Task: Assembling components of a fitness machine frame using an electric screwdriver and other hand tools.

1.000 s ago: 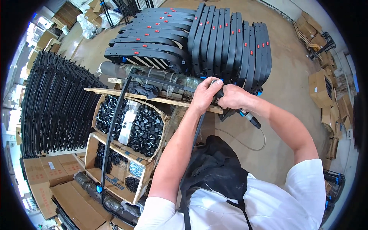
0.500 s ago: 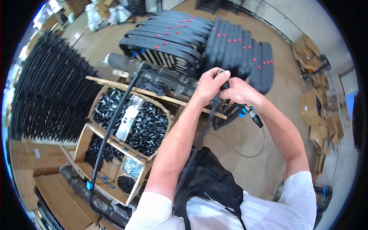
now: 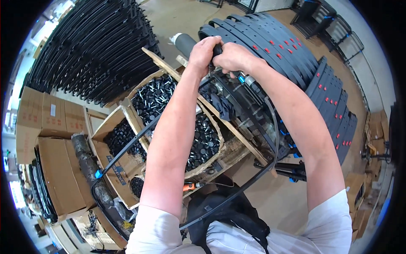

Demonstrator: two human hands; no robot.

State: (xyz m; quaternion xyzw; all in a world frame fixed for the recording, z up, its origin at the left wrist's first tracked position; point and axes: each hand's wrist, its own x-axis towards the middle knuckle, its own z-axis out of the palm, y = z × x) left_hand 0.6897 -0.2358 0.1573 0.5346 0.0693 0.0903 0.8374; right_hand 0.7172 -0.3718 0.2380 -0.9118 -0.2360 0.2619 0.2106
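Both of my hands are up at the top centre, side by side on a dark air tool (image 3: 217,49). My left hand (image 3: 202,53) is closed against its black body. My right hand (image 3: 234,57) wraps its grip. A blue ring and a silver coupling (image 3: 251,80) show below the right wrist, with a grey hose (image 3: 274,114) trailing down. The tool's tip is mostly hidden by the fingers. Beneath my hands lies a bent black tube frame (image 3: 133,143), a blue clip (image 3: 99,174) on one corner. My left forearm covers part of it.
Boxes of black round-headed bolts (image 3: 154,95) stand under the frame, beside a wooden slat (image 3: 237,127). An orange tool (image 3: 190,186) lies near my apron. Stacked black frames (image 3: 93,46) rise at left, dark grey panels with red pieces (image 3: 270,42) at right. Cartons (image 3: 63,178) stand at lower left.
My view has turned, and my hands with the air tool have moved left and away to the frame's far part. The orange tool has come into sight.
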